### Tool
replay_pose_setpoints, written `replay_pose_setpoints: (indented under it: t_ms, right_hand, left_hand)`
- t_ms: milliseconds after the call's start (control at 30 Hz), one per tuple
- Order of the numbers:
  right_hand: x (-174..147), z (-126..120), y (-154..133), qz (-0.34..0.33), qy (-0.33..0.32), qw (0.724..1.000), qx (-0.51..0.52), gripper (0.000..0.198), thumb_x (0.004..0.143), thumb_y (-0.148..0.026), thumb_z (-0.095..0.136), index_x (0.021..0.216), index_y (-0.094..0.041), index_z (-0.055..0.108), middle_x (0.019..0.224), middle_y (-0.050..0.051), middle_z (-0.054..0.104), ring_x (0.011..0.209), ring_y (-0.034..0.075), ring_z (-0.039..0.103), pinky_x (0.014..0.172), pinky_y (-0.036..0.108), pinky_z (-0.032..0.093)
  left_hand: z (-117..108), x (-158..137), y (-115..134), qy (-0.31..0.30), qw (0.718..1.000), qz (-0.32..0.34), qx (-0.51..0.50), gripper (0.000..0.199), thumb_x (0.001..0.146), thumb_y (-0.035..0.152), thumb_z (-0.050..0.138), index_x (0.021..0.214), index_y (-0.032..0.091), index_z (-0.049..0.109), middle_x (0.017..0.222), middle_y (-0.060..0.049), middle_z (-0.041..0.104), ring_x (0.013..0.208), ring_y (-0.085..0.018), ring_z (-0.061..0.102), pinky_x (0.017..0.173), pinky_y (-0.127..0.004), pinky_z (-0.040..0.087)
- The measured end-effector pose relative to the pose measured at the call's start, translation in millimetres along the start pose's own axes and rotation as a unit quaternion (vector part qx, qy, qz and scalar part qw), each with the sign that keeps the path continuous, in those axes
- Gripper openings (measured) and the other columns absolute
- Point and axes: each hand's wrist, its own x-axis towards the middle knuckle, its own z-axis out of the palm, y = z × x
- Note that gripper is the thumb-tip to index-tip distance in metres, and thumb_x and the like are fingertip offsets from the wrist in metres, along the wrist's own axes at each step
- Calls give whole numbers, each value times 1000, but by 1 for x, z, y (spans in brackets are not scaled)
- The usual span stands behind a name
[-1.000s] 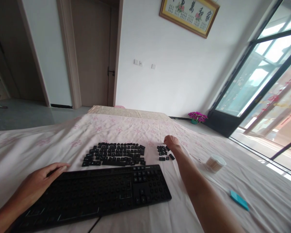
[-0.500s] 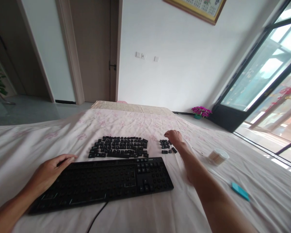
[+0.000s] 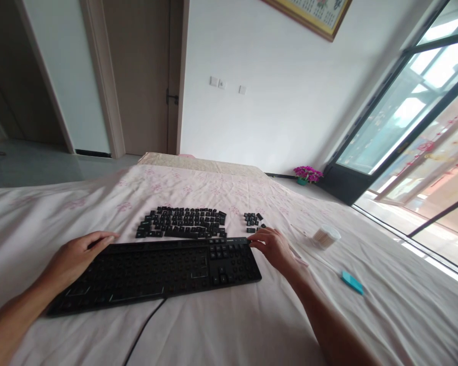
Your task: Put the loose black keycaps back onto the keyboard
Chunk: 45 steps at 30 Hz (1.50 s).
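A black keyboard [image 3: 152,277] lies across the bed in front of me, most of its keycaps off, with a few still on near its right part. My left hand [image 3: 78,254] rests over its back left edge, thumb and forefinger stretched out. At the back right corner, my right hand [image 3: 269,246] has its fingertips pinched together; a dark bit shows there, too small to name. Behind the keyboard sits a large group of loose black keycaps [image 3: 187,221]. A smaller keycap group [image 3: 252,219] lies just beyond my right hand, partly hidden by it.
To the right stand a clear round tub of cotton swabs [image 3: 326,237] and a turquoise flat object [image 3: 351,282]. A loose swab [image 3: 299,230] lies near the tub. The keyboard's cable [image 3: 147,325] runs toward me over the wrinkled floral sheet [image 3: 221,330].
My right hand has come back toward me from the smaller keycap group to the keyboard's back right corner. My left hand stays at the keyboard. The view has shifted slightly.
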Motion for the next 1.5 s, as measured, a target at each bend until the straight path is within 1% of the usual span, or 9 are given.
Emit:
replay_pose_setpoints:
  t_ms: [133, 333, 667, 800, 967, 1100, 1200, 1333, 1500]
  right_hand:
    - [2, 4, -2, -8, -8, 1000, -28, 18, 87, -38, 58, 90, -28, 73, 88, 1, 70, 87, 18, 58, 79, 31, 37]
    - [3, 8, -5, -14, -37, 997, -61, 20, 89, -36, 56, 92, -27, 73, 86, 3, 69, 85, 19, 57, 76, 31, 36]
    - [2, 6, -9, -37, -42, 994, -89, 18, 89, -30, 55, 91, -26, 73, 83, 2, 68, 83, 18, 57, 76, 30, 35]
    - [0, 6, -11, -42, -36, 993, -107, 20, 90, -28, 53, 87, -25, 72, 82, 2, 67, 83, 18, 56, 76, 30, 33]
    - [-1, 7, -16, -40, -48, 990, -125, 21, 91, -27, 53, 80, -23, 70, 79, 3, 65, 79, 17, 54, 74, 30, 32]
    - [-4, 8, -24, -37, -63, 986, -153, 23, 90, -20, 50, 76, -23, 67, 77, 3, 64, 76, 17, 52, 71, 31, 31]
    - [-9, 7, -32, -26, -76, 983, -164, 20, 83, -11, 51, 86, -24, 66, 82, 4, 64, 79, 18, 51, 72, 32, 31]
    - [-18, 11, -40, -4, -79, 981, -175, 38, 74, -3, 48, 103, -22, 63, 96, 8, 63, 88, 22, 51, 76, 33, 34]
    - [-26, 20, -44, 1, -69, 984, -162, 52, 72, -1, 45, 118, -19, 58, 111, 12, 60, 103, 25, 49, 85, 35, 38]
  left_hand:
    - [-1, 0, 0, -34, 999, -4, -8, 47, 84, 54, 41, 110, 23, 65, 108, 0, 70, 98, -19, 63, 81, -21, 43]
    - [-2, 1, -1, -33, 999, -12, -11, 46, 82, 55, 43, 108, 24, 66, 107, 0, 71, 97, -20, 63, 81, -22, 44]
    - [-3, 0, 1, -34, 999, -12, -7, 45, 83, 55, 43, 108, 25, 66, 108, 1, 70, 99, -19, 63, 81, -21, 43]
    - [-3, 0, 2, -33, 999, -8, -8, 45, 83, 55, 42, 107, 25, 66, 108, 0, 70, 99, -20, 63, 81, -22, 43]
    - [-3, -1, 3, -40, 999, -13, -16, 44, 84, 54, 42, 108, 24, 65, 109, 0, 70, 100, -19, 62, 82, -21, 42]
    - [-2, 0, 1, -39, 999, -8, -12, 44, 84, 54, 42, 108, 24, 65, 110, 0, 70, 101, -19, 62, 84, -22, 42]
    - [-2, 1, -1, -35, 999, 1, -7, 46, 84, 54, 42, 109, 23, 64, 110, -1, 70, 100, -21, 63, 83, -22, 42]
    - [-2, 0, 1, -33, 999, -11, -10, 45, 83, 55, 43, 108, 25, 65, 108, 0, 70, 99, -20, 63, 83, -22, 43]
    - [-3, -1, 3, -35, 999, -12, -19, 45, 83, 55, 43, 108, 24, 65, 109, 1, 70, 100, -20, 62, 83, -21, 42]
